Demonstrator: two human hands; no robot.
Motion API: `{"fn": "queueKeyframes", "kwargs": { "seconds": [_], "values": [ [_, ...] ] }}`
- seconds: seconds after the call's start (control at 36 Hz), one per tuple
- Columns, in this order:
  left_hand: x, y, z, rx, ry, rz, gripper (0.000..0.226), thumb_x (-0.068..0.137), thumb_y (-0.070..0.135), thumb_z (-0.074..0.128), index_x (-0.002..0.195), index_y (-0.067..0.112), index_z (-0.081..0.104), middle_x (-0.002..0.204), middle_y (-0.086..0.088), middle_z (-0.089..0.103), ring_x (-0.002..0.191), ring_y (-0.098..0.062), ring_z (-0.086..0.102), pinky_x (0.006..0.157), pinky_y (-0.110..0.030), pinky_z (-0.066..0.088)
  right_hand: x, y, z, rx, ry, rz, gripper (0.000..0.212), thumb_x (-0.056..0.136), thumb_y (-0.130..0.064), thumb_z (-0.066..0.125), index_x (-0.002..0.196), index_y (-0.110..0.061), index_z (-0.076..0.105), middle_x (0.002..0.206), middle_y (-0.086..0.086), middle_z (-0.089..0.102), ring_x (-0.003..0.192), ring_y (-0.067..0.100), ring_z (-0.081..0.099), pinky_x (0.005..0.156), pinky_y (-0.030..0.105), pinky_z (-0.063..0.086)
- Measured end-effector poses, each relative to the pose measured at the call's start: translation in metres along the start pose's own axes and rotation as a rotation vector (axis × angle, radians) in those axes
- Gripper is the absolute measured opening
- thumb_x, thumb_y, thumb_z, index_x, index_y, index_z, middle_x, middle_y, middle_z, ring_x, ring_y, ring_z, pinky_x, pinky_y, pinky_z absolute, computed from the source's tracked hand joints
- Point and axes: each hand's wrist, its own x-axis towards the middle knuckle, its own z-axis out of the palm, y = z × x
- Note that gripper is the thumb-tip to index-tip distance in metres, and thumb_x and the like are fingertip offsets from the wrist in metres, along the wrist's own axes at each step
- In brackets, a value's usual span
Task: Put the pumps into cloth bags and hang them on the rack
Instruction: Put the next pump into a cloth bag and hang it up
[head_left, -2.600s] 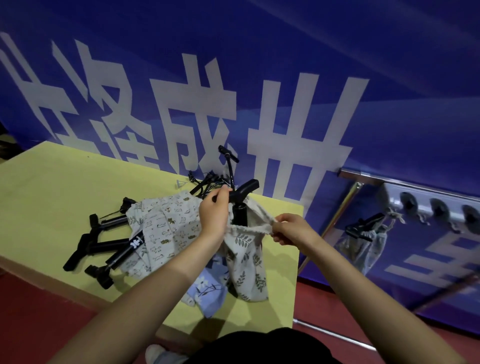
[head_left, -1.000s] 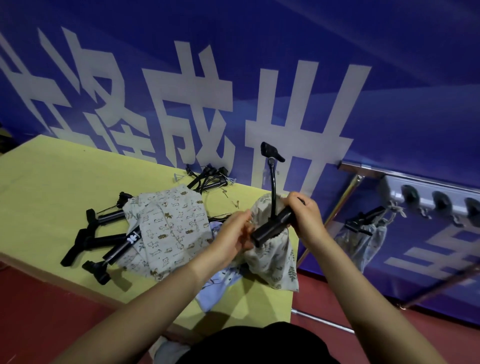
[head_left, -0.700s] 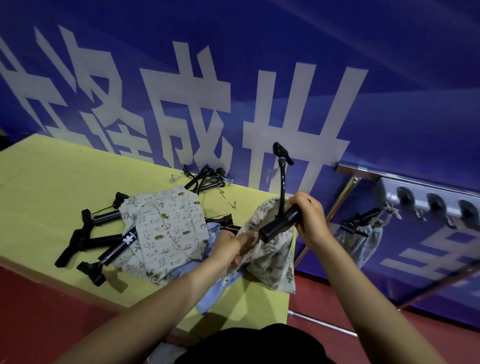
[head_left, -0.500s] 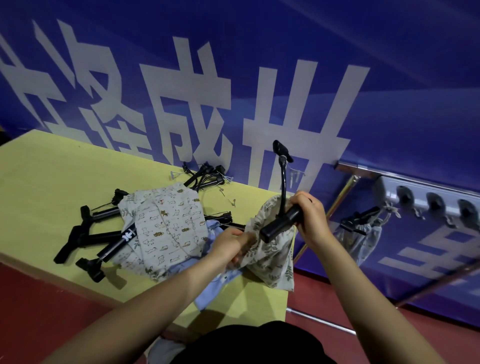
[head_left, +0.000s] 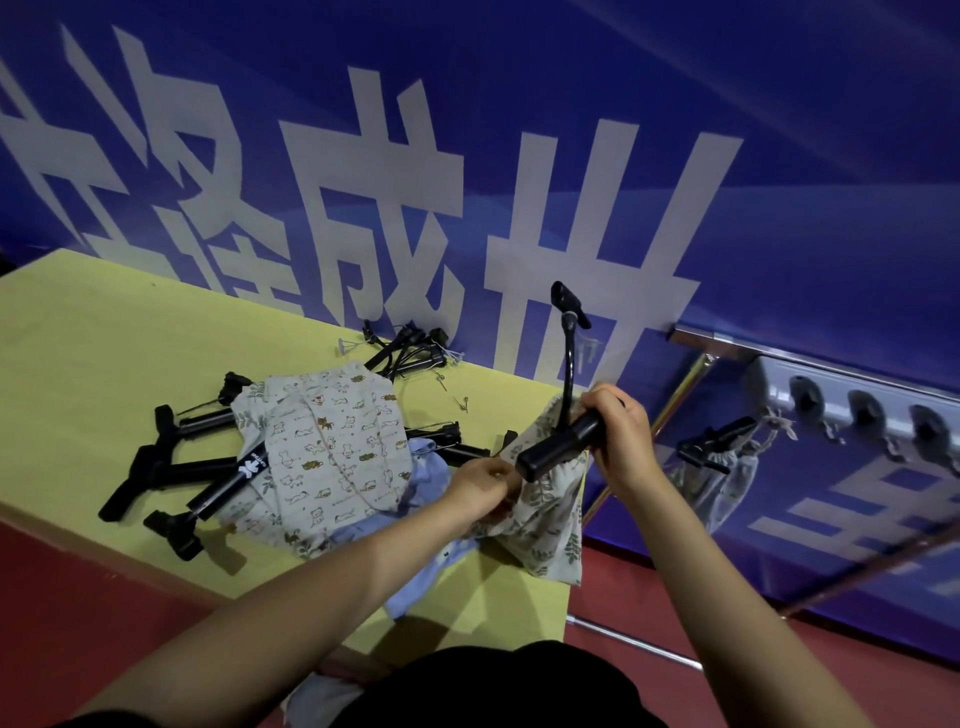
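My right hand (head_left: 618, 441) grips the handle of a black pump (head_left: 558, 449) whose hose curves straight up above it. The pump's body sits inside a leaf-print cloth bag (head_left: 550, 525) at the right end of the yellow table (head_left: 93, 332). My left hand (head_left: 480, 486) pinches the bag's cloth near its mouth. Several more black pumps (head_left: 171, 467) lie on the table at the left, partly under a cat-print bag (head_left: 332, 452). A light blue bag (head_left: 426, 566) lies below it. The rack (head_left: 852, 400) with hooks is at the right.
One filled bag (head_left: 727, 467) hangs from the rack's leftmost hook. Loose black pump parts and small metal pieces (head_left: 410, 348) lie at the table's far edge by the blue banner wall. Red floor lies below the table's near edge.
The bagged pump was first upright with my hands pulling the drawstring. My right hand then took the pump's handle and tilted it; my left hand dropped to the bag's cloth. Little motion in the last half second.
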Motion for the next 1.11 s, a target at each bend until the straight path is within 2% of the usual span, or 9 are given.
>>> {"fn": "queueKeyframes", "kwargs": {
  "seconds": [0.08, 0.22, 0.31, 0.44, 0.64, 0.75, 0.86, 0.97, 1.11],
  "values": [
    [0.005, -0.004, -0.002, -0.233, 0.006, -0.072, 0.03, 0.095, 0.005, 0.052, 0.067, 0.015, 0.059, 0.059, -0.003, 0.055, 0.041, -0.011, 0.05, 0.039, -0.016, 0.038, -0.001, 0.001, 0.0, 0.013, 0.0, -0.003, 0.033, 0.09, 0.005, 0.044, 0.06, -0.008, 0.043, 0.055, -0.003, 0.045, 0.053, 0.009, 0.041, 0.049, 0.019, 0.036],
    [0.005, -0.008, -0.019, -0.412, -0.09, -0.055, 0.02, 0.098, 0.006, 0.047, 0.08, 0.002, 0.054, 0.061, -0.007, 0.051, 0.051, -0.018, 0.048, 0.052, -0.027, 0.042, 0.001, 0.001, -0.005, -0.013, 0.03, -0.004, 0.022, 0.078, -0.013, 0.054, 0.06, -0.012, 0.042, 0.06, 0.003, 0.036, 0.051, 0.01, 0.033, 0.047, 0.023, 0.03],
    [0.003, -0.007, -0.033, -0.487, -0.031, -0.021, 0.024, 0.101, 0.007, 0.044, 0.086, 0.001, 0.061, 0.067, -0.006, 0.058, 0.057, -0.014, 0.055, 0.056, -0.022, 0.05, 0.004, 0.0, -0.009, -0.026, 0.057, -0.01, 0.036, 0.086, -0.006, 0.052, 0.052, -0.017, 0.045, 0.055, 0.0, 0.037, 0.048, 0.011, 0.031, 0.044, 0.023, 0.028],
    [-0.007, -0.002, -0.064, -0.268, 0.039, 0.124, 0.027, 0.101, 0.022, 0.046, 0.084, 0.004, 0.057, 0.059, -0.005, 0.049, 0.042, -0.008, 0.044, 0.042, -0.016, 0.038, 0.008, -0.003, -0.004, -0.061, 0.114, -0.004, 0.038, 0.09, -0.001, 0.046, 0.055, -0.017, 0.042, 0.048, -0.01, 0.037, 0.046, 0.008, 0.033, 0.044, 0.021, 0.03],
    [-0.02, 0.007, -0.092, -0.174, 0.123, 0.165, 0.04, 0.102, 0.041, 0.036, 0.083, 0.009, 0.052, 0.049, -0.004, 0.048, 0.033, -0.007, 0.044, 0.038, -0.017, 0.033, 0.015, -0.003, 0.011, -0.102, 0.241, -0.021, 0.029, 0.089, -0.003, 0.046, 0.063, -0.012, 0.039, 0.061, 0.0, 0.03, 0.043, 0.003, 0.033, 0.04, 0.017, 0.031],
    [-0.02, 0.008, -0.099, -0.223, 0.099, 0.183, 0.032, 0.091, 0.03, 0.063, 0.074, 0.013, 0.041, 0.06, -0.002, 0.054, 0.051, -0.014, 0.059, 0.046, -0.021, 0.04, 0.015, -0.002, 0.017, -0.09, 0.281, -0.053, 0.031, 0.091, -0.003, 0.047, 0.062, -0.012, 0.038, 0.058, -0.001, 0.03, 0.037, 0.001, 0.032, 0.038, 0.016, 0.03],
    [-0.021, 0.012, -0.106, -0.434, 0.09, 0.145, 0.036, 0.092, 0.006, 0.06, 0.07, 0.015, 0.033, 0.072, -0.008, 0.055, 0.069, -0.018, 0.068, 0.061, -0.026, 0.048, 0.015, 0.001, 0.02, -0.118, 0.291, -0.062, 0.028, 0.091, -0.006, 0.049, 0.064, -0.01, 0.042, 0.058, -0.001, 0.035, 0.038, 0.0, 0.035, 0.039, 0.018, 0.032],
    [-0.024, 0.019, -0.118, -0.631, 0.14, 0.154, 0.032, 0.092, 0.001, 0.058, 0.068, 0.012, 0.04, 0.075, -0.008, 0.059, 0.069, -0.014, 0.064, 0.063, -0.018, 0.054, 0.014, 0.003, 0.021, -0.129, 0.293, -0.067, 0.024, 0.091, -0.007, 0.049, 0.068, -0.008, 0.045, 0.057, -0.001, 0.038, 0.038, 0.002, 0.037, 0.039, 0.02, 0.033],
    [-0.026, 0.028, -0.127, -0.777, 0.098, 0.129, 0.011, 0.095, 0.014, 0.058, 0.084, 0.009, 0.059, 0.074, -0.003, 0.063, 0.075, -0.017, 0.062, 0.08, -0.03, 0.052, 0.014, 0.007, 0.02, -0.191, 0.286, -0.092, 0.025, 0.089, -0.009, 0.051, 0.065, -0.011, 0.047, 0.059, 0.0, 0.04, 0.051, 0.01, 0.039, 0.046, 0.026, 0.034]
  ]
}}
